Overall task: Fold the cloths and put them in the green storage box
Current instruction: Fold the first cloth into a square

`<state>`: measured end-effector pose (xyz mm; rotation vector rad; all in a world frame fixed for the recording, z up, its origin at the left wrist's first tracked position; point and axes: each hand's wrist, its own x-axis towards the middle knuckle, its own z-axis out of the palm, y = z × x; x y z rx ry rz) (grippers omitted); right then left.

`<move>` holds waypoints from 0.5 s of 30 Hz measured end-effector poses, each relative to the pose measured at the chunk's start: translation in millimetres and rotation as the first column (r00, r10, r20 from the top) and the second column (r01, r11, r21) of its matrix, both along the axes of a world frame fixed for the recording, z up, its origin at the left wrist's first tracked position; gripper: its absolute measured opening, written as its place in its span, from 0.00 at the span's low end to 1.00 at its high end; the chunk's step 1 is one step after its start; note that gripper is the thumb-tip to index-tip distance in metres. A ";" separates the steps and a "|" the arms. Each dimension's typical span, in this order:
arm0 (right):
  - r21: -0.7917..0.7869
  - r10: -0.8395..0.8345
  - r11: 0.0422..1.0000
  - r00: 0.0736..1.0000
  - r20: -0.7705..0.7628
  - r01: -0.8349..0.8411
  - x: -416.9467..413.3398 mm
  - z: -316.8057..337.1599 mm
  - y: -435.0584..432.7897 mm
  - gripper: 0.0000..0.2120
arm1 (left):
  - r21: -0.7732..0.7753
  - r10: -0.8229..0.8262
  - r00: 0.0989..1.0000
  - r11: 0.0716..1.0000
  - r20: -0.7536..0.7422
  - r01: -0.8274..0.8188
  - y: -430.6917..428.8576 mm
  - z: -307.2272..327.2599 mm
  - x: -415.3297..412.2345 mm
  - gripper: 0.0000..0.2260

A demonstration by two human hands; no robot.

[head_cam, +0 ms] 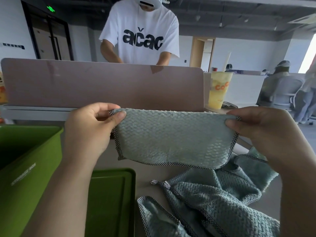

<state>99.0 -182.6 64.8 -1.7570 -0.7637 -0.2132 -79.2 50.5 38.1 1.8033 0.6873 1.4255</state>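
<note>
Both hands hold one pale teal cloth [172, 139] up in the air above the bench [145, 175]. Left hand [92, 127] pinches the cloth's upper left corner between thumb and fingers; right hand [256, 127] pinches the upper right corner the same way. The cloth hangs between them, stretched along its top edge, and appears doubled over once, its checked black-and-white trim running down both sides and along the bottom.

Below it, toward the right and near edge of the bench, a heap of more teal cloths [210, 202] lies crumpled and unfolded, several trimmed edges tangled together. At the bench's left edge stands the green storage box [32, 158], open; what shows of its inside is dark, and I cannot tell whether anything lies in it. Its green lid [109, 200] lies flat just beside it.

By my judgement the task is early: one cloth is mid-fold, and the heap remains to be folded and boxed.
</note>
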 end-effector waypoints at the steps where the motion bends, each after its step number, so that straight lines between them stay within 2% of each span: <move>1: -0.005 0.003 1.000 1.000 0.010 -0.003 -0.6 0.2 -0.6 0.09 | 0.005 0.005 1.000 1.000 0.003 -0.005 -0.5 0.1 0.1 0.08; 6: -0.020 0.021 1.000 0.999 0.027 -0.020 2.8 -1.7 -1.3 0.06 | 0.021 0.053 0.999 0.998 0.008 -0.053 -5.3 3.8 -1.8 0.06; 9: -0.027 0.021 0.999 0.999 0.038 -0.020 8.0 -3.1 -1.5 0.08 | 0.027 0.075 0.997 0.997 0.036 -0.076 -7.2 6.1 -3.0 0.07; 11: -0.042 0.005 0.999 1.000 0.028 -0.004 9.9 -4.8 -0.9 0.05 | 0.019 0.043 0.995 0.999 0.088 -0.045 -8.7 7.5 -3.8 0.08; 15: -0.162 0.020 0.986 0.999 -0.030 -0.025 8.3 -8.3 2.1 0.04 | 0.044 0.014 0.990 0.999 0.140 -0.020 -18.6 14.2 -5.9 0.06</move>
